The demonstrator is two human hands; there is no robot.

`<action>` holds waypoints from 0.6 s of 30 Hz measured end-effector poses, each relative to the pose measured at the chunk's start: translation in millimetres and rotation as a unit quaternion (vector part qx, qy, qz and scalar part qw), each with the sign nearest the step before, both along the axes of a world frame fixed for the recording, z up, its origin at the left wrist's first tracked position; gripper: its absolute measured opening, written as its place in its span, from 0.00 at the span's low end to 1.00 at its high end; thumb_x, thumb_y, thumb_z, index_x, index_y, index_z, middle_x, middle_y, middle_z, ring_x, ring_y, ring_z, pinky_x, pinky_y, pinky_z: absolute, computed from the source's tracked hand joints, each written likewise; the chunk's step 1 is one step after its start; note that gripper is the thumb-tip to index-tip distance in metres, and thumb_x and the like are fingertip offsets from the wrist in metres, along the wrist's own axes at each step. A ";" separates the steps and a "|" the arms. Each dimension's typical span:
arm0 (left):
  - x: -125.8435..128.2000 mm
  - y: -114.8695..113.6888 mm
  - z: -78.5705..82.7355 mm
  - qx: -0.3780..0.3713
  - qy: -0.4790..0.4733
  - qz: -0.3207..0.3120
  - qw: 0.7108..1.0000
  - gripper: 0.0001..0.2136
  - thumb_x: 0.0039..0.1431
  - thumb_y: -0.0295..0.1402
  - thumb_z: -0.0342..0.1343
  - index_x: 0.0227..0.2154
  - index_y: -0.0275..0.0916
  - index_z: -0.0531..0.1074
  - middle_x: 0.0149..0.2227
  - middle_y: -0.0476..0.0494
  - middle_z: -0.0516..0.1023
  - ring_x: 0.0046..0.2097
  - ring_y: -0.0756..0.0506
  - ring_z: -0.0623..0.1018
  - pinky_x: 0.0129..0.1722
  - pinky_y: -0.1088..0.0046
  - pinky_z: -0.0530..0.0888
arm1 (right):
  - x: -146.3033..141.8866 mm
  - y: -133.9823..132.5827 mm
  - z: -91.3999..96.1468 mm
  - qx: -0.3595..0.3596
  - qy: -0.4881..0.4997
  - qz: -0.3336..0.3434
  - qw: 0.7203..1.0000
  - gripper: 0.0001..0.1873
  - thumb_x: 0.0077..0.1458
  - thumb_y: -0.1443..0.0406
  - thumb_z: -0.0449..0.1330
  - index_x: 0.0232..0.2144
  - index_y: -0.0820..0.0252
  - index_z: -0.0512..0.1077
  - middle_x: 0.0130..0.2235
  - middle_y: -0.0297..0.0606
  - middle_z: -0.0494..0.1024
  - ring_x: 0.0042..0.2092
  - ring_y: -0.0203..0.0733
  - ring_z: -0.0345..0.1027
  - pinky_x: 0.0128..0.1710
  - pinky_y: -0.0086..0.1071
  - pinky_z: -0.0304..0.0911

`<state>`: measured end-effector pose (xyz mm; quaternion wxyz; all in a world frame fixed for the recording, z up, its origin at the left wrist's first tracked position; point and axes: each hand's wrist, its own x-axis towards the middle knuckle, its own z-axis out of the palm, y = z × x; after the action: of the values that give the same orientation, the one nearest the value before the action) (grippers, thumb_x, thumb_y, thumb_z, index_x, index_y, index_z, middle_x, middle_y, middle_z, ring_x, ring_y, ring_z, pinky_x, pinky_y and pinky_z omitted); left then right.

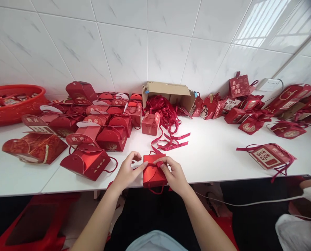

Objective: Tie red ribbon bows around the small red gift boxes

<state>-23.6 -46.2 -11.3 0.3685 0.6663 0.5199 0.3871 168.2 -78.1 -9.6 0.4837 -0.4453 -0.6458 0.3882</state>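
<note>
A small, shiny red cardboard gift box [155, 177] is set at the near edge of the white tabletop [207, 157], directly between the two hands, with its thin red cord loop hanging at the front. A dark red satin ribbon [159, 163] is pinched over the top of the box between the thumb and forefinger of the right hand [175, 173]. The left hand [127, 171] is held loosely spread, its thumb laid at the left side of the box and its forefinger curled above; whether any ribbon is caught under that thumb cannot be told. Should the right pinch be eased too early, the slick satin could be expected to slip and the bow or knot to be loosened. If the ribbon were pulled too hard, the thin card lid might be creased or the box dragged over the edge, since little tabletop is left in front of it. A snag could also be caused by the loose dark red ribbon strands [171, 143] lying just beyond the box.
</note>
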 end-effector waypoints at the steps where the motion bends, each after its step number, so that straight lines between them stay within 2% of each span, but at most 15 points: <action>1: -0.4 1.7 -4.3 -0.039 -0.013 -0.026 0.999 0.12 0.54 0.43 0.55 0.28 0.40 0.65 0.29 0.50 0.69 0.34 0.47 0.72 0.38 0.71 0.69 | -0.9 -0.3 -0.2 -0.005 -0.004 0.004 1.000 0.10 0.62 0.62 0.51 0.35 0.55 0.71 0.37 0.38 0.78 0.40 0.43 0.70 0.44 0.38 0.63; 4: 0.4 3.3 -8.8 -0.122 -0.052 -0.086 0.987 0.18 0.57 0.47 0.51 0.21 0.39 0.63 0.22 0.52 0.65 0.26 0.50 0.68 0.29 0.74 0.67 | -5.8 -0.6 -0.1 -0.013 0.005 -0.006 1.000 0.09 0.61 0.62 0.50 0.32 0.56 0.69 0.32 0.37 0.78 0.37 0.42 0.71 0.42 0.38 0.64; 6: -0.6 2.2 -4.1 -0.114 -0.052 -0.089 0.988 0.17 0.56 0.46 0.53 0.21 0.38 0.65 0.21 0.52 0.67 0.26 0.50 0.68 0.29 0.74 0.67 | -10.7 -0.1 0.0 -0.028 0.015 -0.038 0.999 0.08 0.60 0.62 0.51 0.32 0.56 0.68 0.28 0.37 0.76 0.33 0.42 0.71 0.37 0.36 0.65; 9: -8.5 -0.9 12.5 -0.047 0.002 -0.069 0.997 0.11 0.53 0.42 0.58 0.26 0.38 0.73 0.27 0.48 0.75 0.30 0.47 0.73 0.31 0.73 0.69 | -18.7 1.9 0.3 -0.047 0.009 -0.102 0.994 0.07 0.56 0.62 0.53 0.31 0.58 0.69 0.26 0.37 0.74 0.29 0.42 0.70 0.31 0.35 0.64; 12: -20.4 -4.2 35.6 0.051 0.105 -0.061 0.991 0.08 0.53 0.40 0.58 0.29 0.42 0.77 0.29 0.47 0.78 0.31 0.47 0.74 0.31 0.74 0.69 | -24.7 4.9 1.6 -0.052 -0.014 -0.141 0.989 0.07 0.54 0.63 0.54 0.28 0.58 0.70 0.22 0.35 0.72 0.25 0.40 0.65 0.27 0.33 0.61; 15: -24.9 -4.0 60.2 0.136 0.168 -0.097 0.972 0.07 0.55 0.39 0.57 0.29 0.45 0.78 0.29 0.48 0.76 0.32 0.47 0.74 0.31 0.74 0.69 | -26.5 6.7 4.7 -0.042 -0.047 -0.148 0.987 0.08 0.53 0.63 0.55 0.25 0.58 0.70 0.20 0.34 0.70 0.22 0.38 0.61 0.25 0.33 0.59; 18: -12.7 5.9 79.8 0.201 0.193 -0.160 0.947 0.07 0.57 0.38 0.57 0.30 0.45 0.79 0.29 0.48 0.74 0.34 0.47 0.73 0.36 0.72 0.69 | -24.0 5.0 8.8 -0.011 -0.075 -0.114 0.991 0.08 0.53 0.65 0.55 0.26 0.59 0.73 0.22 0.35 0.73 0.25 0.38 0.63 0.28 0.33 0.60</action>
<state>-36.3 -40.3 68.4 0.1768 0.8630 0.3791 0.2834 144.3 -73.1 -0.9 0.4698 -0.5491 -0.6212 0.3031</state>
